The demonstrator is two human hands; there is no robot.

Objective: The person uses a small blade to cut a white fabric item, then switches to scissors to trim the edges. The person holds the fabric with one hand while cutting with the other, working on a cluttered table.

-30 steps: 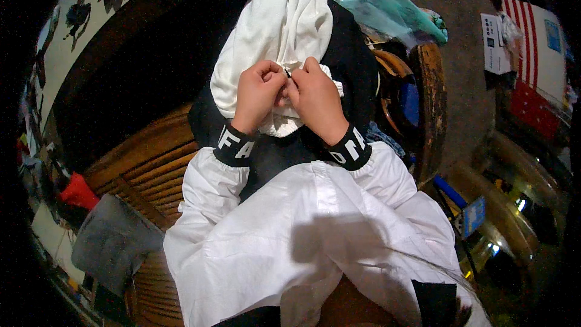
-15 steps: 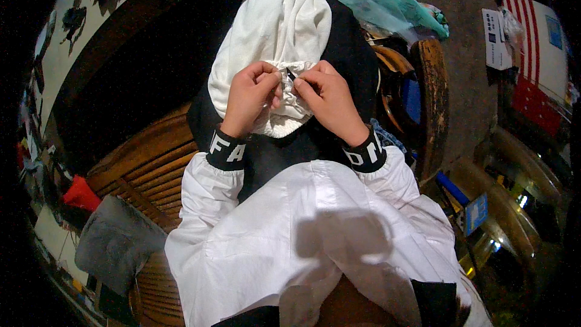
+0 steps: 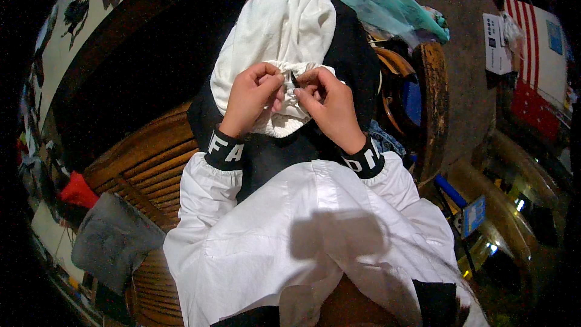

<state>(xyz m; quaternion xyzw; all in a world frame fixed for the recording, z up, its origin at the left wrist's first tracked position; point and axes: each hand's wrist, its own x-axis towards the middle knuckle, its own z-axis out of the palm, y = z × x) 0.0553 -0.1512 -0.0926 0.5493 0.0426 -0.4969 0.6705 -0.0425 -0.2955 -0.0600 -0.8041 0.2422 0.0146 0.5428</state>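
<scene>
White cloth is lying on black cloth, mostly beyond hands, long axis running away fr. person | L hand is pinching its gathered edge; R hand is gripping sm. dark pointed tool | hands staying close, not touching; tool is tilting up-left btwn them, nearer R.

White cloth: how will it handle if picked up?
Likely floppy: the white cloth lies in soft folds. Its lower edge may stretch a bit, being puckered. Probably won't roll, since it lies draped over black fabric.
</scene>
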